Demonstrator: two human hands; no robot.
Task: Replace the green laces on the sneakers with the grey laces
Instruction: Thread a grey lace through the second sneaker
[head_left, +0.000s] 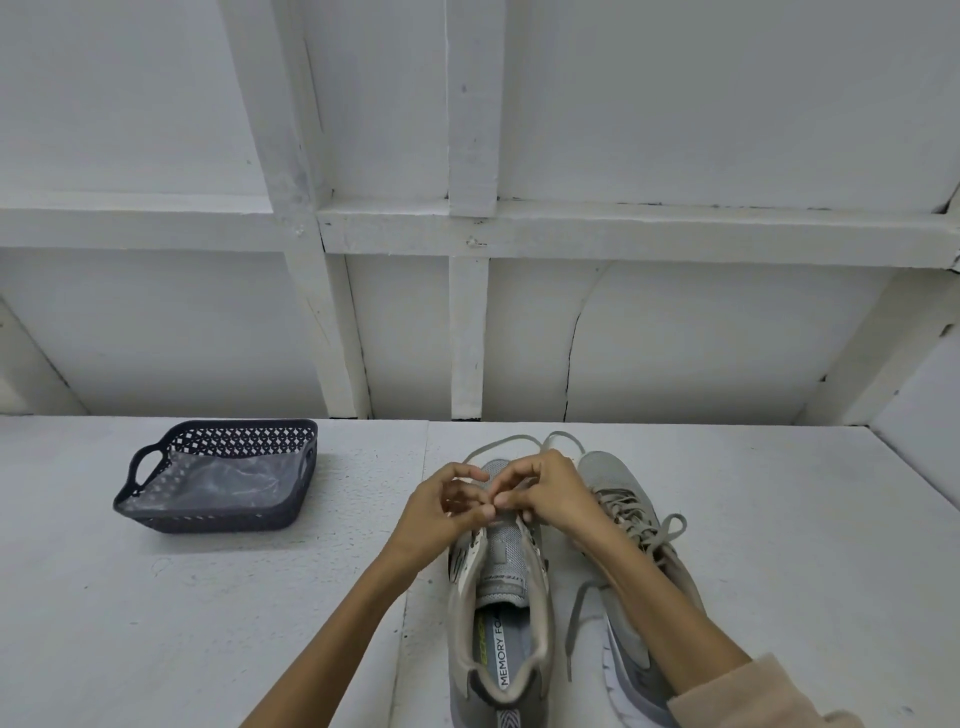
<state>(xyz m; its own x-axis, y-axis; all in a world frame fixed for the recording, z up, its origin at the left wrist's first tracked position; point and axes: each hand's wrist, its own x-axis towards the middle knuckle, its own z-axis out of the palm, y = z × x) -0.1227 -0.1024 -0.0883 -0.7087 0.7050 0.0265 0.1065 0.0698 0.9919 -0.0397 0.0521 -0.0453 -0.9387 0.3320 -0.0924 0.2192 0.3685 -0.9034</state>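
Two grey sneakers lie side by side on the white desk, toes pointing far. The left sneaker (506, 571) is open down its length, with its tongue bare and the insole showing at the near end. Both hands meet over its far eyelets, just behind the toe. The left hand (441, 506) has its fingers curled, with thumb and forefinger tips pressed together. The right hand (545, 493) reaches across from the right, its fingers also curled and pinching at the same spot. What they pinch is small and partly hidden, but it appears to be the grey lace (498, 441), whose loose lengths loop out on the desk (208, 623) beyond the toe.

The right sneaker (618, 483) lies just beside it, partly under the right forearm. It is threaded with a tied lace (670, 530), and one strand trails toward the near edge. A beige sleeve (753, 696) covers that arm near the bottom right.

Well apart to the far left stands a dark perforated plastic basket (234, 428) with handles, holding a clear plastic bag (228, 483). A white panelled wall (675, 338) rises behind the desk.
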